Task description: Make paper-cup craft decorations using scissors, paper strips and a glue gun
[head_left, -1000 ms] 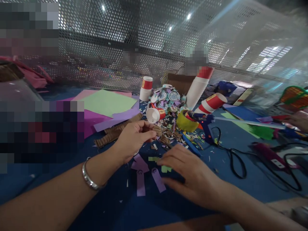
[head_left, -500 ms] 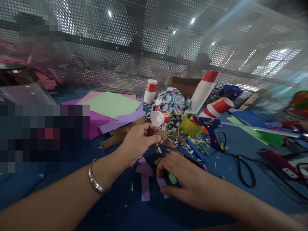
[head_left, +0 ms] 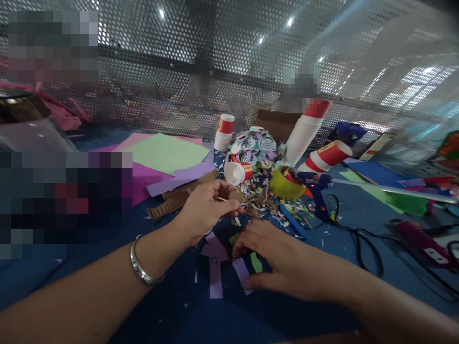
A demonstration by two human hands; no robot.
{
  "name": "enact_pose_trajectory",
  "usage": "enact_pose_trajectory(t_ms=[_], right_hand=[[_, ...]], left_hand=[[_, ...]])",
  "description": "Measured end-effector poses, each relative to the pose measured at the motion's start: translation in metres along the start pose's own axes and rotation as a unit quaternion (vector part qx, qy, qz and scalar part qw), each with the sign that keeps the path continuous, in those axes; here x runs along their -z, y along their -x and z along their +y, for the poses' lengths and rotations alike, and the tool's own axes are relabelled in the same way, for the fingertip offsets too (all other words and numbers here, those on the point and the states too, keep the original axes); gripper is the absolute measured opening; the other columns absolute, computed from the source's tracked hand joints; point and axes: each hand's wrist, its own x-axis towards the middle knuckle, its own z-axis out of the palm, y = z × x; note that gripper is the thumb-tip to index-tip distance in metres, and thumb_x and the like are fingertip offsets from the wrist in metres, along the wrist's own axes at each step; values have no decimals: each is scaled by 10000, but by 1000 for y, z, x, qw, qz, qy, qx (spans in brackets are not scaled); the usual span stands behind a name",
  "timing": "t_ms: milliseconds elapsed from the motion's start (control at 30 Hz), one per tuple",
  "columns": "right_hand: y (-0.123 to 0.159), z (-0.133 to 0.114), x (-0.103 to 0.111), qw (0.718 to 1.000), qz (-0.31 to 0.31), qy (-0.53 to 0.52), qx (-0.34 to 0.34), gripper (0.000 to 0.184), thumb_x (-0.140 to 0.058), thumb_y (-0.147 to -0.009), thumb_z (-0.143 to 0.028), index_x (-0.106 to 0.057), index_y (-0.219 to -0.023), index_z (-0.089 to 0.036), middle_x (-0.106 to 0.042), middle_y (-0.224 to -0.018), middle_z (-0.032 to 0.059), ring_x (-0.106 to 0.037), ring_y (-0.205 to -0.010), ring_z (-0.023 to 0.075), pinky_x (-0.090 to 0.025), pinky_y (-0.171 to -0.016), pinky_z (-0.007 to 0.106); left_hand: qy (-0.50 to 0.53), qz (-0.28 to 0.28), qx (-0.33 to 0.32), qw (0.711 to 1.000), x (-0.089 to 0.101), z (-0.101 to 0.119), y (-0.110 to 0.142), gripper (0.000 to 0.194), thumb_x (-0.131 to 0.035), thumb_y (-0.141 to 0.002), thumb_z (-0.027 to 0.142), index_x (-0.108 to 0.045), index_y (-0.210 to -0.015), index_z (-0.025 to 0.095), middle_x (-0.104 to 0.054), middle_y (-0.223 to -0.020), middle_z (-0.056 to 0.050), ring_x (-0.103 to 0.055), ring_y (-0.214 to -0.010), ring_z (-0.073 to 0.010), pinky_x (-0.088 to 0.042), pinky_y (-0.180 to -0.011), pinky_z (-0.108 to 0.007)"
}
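The scene is dim, with the near tabletop (head_left: 172, 315) sunk in deep blue shadow. Small bright lamps (head_left: 289, 22) and pale streaks at upper right glare through the perforated screen (head_left: 150, 71) — the strongest light in view. The silver bracelet (head_left: 135, 265) catches a highlight. Wide-angle distortion stretches and softens the edges, the right hand (head_left: 283, 263) looks slightly smeared — and coarse pixel blocks (head_left: 64, 200) mask patches at left and upper centre.

The blue table (head_left: 172, 310) is covered at left by paper sheets (head_left: 163, 154) and cardboard (head_left: 181, 195). Scraps (head_left: 263, 198) are strewn across the middle, around a tape roll (head_left: 287, 186) and cups (head_left: 247, 172); purple strips (head_left: 216, 282) are laid nearer, a cable (head_left: 369, 252) at right.
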Motion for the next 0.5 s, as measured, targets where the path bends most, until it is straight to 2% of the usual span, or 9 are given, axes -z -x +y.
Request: enact_pose_trajectory(t_ms=[133, 367, 500], right_hand=[[-3, -2, 3, 1000, -17, -11, -17, 266, -768, -777, -225, -636, -1004, -185, -599, -1020, 38, -534, -1003, 209, -416, -917, 339], [-3, 3, 1, 999, -26, -28, 0, 371, -747, -804, -263, -611, -1137, -171, -586, -1134, 65, -503, -1101, 228, -384, -977, 357], [-3, 3, 2, 999, -42, -21, 8, 225, -724, -825, -259, -647, -1018, -172, -593, -1045, 52, -526, -1045, 214, -397, -952, 345]], left_hand=[[1, 12, 19, 1000, -1, 1, 0, 199, -701, -731, 82, -578, -875, 146, -655, -749, 2, -681, -705, -129, -523, -640, -234], [4, 20, 34, 999, -1, -1, -2, 249, -657, -764, 20, -564, -950, 156, -660, -723, 16, -697, -688, -124, -539, -619, -217], [0, 22, 33, 999, -1, -2, -3, 251, -655, -764, 17, -566, -951, 158, -664, -721, 15, -700, -682, -125, -541, -612, -217]])
